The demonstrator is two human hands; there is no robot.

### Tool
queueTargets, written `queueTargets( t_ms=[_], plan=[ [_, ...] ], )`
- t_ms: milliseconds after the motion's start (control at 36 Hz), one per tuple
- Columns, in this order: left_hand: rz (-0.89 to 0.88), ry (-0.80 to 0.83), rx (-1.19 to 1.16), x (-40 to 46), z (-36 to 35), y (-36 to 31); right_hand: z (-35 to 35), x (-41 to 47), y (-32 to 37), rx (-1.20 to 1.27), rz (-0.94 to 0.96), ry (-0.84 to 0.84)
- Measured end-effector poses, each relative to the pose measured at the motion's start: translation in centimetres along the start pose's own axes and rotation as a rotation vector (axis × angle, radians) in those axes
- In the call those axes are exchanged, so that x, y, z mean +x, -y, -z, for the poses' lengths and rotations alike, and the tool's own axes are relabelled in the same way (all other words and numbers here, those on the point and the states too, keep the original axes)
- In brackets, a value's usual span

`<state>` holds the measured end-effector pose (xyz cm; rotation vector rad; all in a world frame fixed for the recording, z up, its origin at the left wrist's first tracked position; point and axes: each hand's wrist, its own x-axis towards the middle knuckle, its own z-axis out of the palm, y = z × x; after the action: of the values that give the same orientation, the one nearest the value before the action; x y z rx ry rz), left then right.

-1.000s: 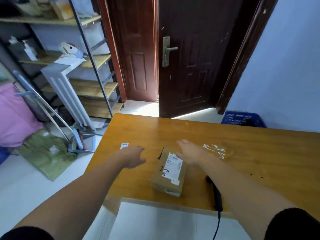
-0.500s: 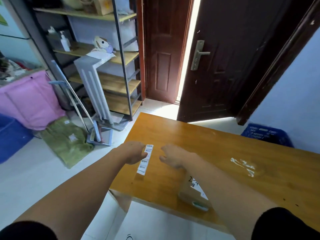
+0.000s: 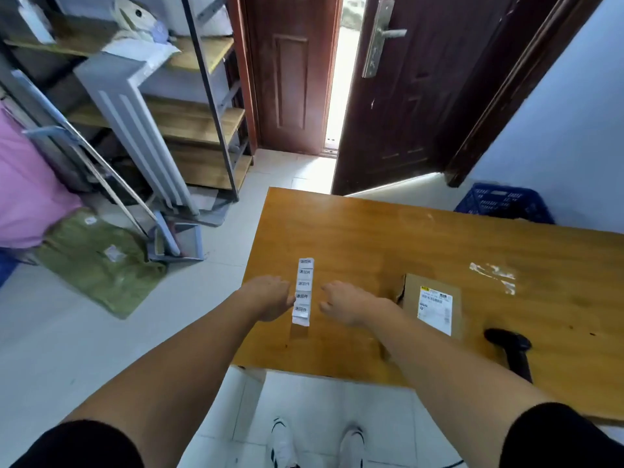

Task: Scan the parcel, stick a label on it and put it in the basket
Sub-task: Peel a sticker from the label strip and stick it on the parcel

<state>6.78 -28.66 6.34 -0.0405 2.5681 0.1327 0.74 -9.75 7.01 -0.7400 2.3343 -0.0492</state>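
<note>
One parcel (image 3: 432,307), one scanner (image 3: 511,349), one basket (image 3: 503,204).

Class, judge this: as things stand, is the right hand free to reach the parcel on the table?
Probably yes. The right hand is empty and hovers just left of the parcel, with only bare table between them; the scanner lies off to the side.

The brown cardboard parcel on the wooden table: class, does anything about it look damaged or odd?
Yes. The brown cardboard parcel has a torn, ragged far-left corner where the cardboard is split open. Its white shipping label lies flat and looks intact.
</note>
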Motion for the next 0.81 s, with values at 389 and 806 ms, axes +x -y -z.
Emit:
queueTargets(
  t_ms=[389, 806],
  plan=[
    [-0.036, -0.11, -0.063, 4.6, -5.8, 0.4, -5.1, 5.6, -0.2, 0.047, -0.006, -0.022],
    [-0.034, -0.172, 0.014, 7.0, -9.1, 0.0, -7.4, 10.1, 1.3, 0.024, -0.033, -0.072]
  ],
)
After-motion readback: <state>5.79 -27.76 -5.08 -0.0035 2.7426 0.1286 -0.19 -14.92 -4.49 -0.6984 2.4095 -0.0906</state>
